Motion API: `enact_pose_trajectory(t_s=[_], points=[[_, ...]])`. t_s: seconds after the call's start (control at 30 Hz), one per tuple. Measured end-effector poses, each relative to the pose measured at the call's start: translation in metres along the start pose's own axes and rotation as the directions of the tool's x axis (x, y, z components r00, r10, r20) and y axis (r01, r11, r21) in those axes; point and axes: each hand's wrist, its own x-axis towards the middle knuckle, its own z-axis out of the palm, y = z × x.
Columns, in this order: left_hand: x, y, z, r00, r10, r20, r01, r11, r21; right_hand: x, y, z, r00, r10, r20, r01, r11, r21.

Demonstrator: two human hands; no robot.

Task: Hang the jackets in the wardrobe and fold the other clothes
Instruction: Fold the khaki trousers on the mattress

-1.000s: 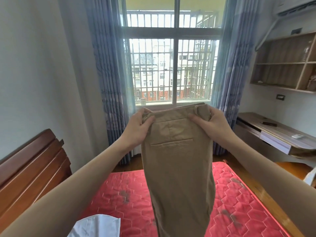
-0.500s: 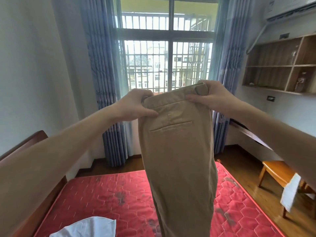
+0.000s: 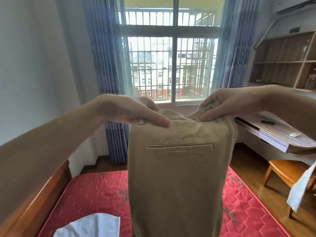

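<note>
your left hand (image 3: 135, 111) and right hand (image 3: 227, 106) each pinch the waistband of the tan trousers (image 3: 177, 177), which hang in the air above the red mattress (image 3: 95, 200). you can read no label or writing.

The tan cotton trousers (image 3: 177, 168) hang upright in the middle, near the viewer, over the red quilted mattress (image 3: 95, 199). The left hand (image 3: 135, 112) pinches the waistband at its left end and the right hand (image 3: 227, 106) pinches its right end. A white cloth garment (image 3: 89, 226) lies on the mattress at the near left, just left of the trousers. The brown wooden headboard (image 3: 42, 199) runs along the mattress's left side. Far behind stands the barred window (image 3: 172, 69), with blue pleated curtains (image 3: 106, 65) on either side. On the right, the wooden tabletop (image 3: 282, 132) sits below the wooden wall shelves (image 3: 282, 62), with an orange wooden chair (image 3: 287, 170) nearer, in front of it.
</note>
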Motion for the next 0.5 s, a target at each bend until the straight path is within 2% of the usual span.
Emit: enact_pose_trajectory(t_s=[0.1,0.23,0.3,0.37,0.4,0.5], points=[[0.004,-0.006,-0.009,0.988,-0.091,0.123,0.098,0.994,-0.057,0.014,-0.001,0.001,0.995,0.08,0.057,-0.082,0.996,0.03],[0.02,-0.023,-0.023,0.962,-0.151,0.225,0.147,0.988,0.035,0.042,0.006,0.002,0.98,0.152,0.128,-0.164,0.983,0.081],[0.034,-0.034,-0.029,0.958,-0.169,0.231,0.158,0.985,0.068,0.059,0.01,0.004,0.953,0.197,0.232,-0.212,0.976,0.044],[0.055,-0.053,-0.034,0.959,-0.204,0.196,0.182,0.975,0.127,0.081,0.009,0.011,0.929,0.2,0.311,-0.177,0.979,-0.103],[0.068,-0.064,-0.037,0.964,-0.224,0.146,0.201,0.967,0.157,0.095,0.01,0.015,0.938,0.195,0.285,-0.147,0.972,-0.182],[0.113,-0.099,-0.048,0.973,-0.218,-0.073,0.229,0.954,0.195,0.152,0.02,0.02,0.995,0.092,0.047,-0.063,0.903,-0.424]])
